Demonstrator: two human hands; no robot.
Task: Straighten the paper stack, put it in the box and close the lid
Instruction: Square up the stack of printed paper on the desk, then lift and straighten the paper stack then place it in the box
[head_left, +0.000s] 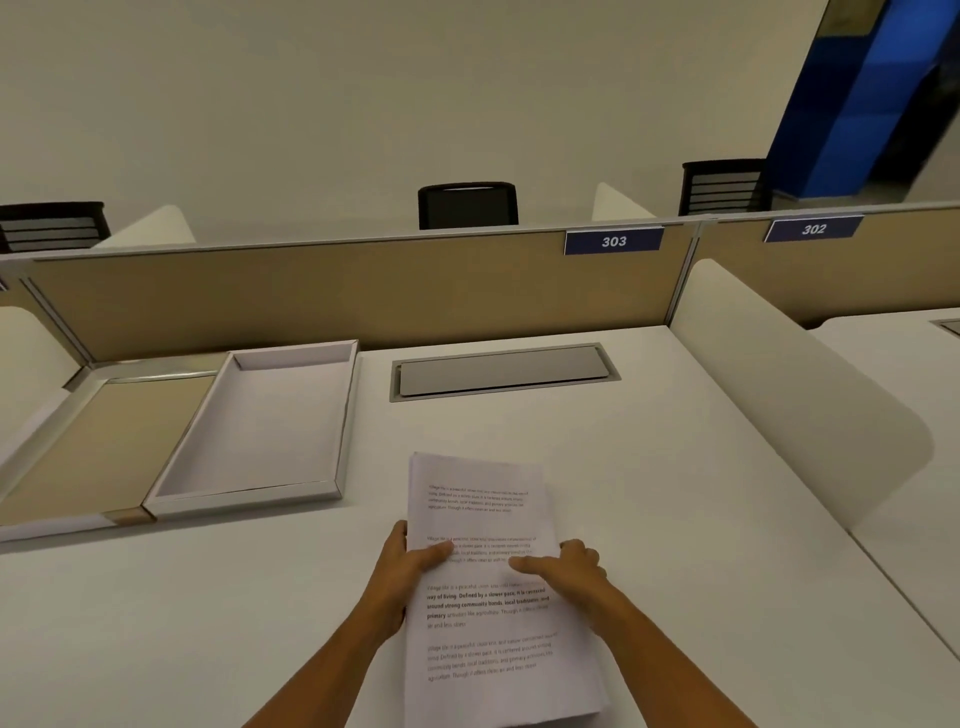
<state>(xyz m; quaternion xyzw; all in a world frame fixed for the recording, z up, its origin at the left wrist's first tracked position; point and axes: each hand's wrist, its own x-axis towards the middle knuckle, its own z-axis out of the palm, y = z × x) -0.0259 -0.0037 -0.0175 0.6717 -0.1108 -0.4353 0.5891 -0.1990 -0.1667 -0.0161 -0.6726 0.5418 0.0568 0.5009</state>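
A thick stack of printed white paper (483, 514) is held at the desk's near middle. My left hand (402, 564) grips its left edge, thumb on the top sheet. My right hand (569, 569) grips the right edge, thumb also on top. Whether the stack rests on the desk or is lifted slightly, I cannot tell. The open white box (332, 421) lies empty at the left, beyond the stack. Its lid (47, 415), with a tan inner face, lies flat beside it further left.
A white desk (675, 493) with a grey cable hatch (501, 370) at the back. A tan partition (337, 296) marked 303 closes the far side. A white side divider (789, 395) stands at the right. Black chairs (467, 205) show behind the partition.
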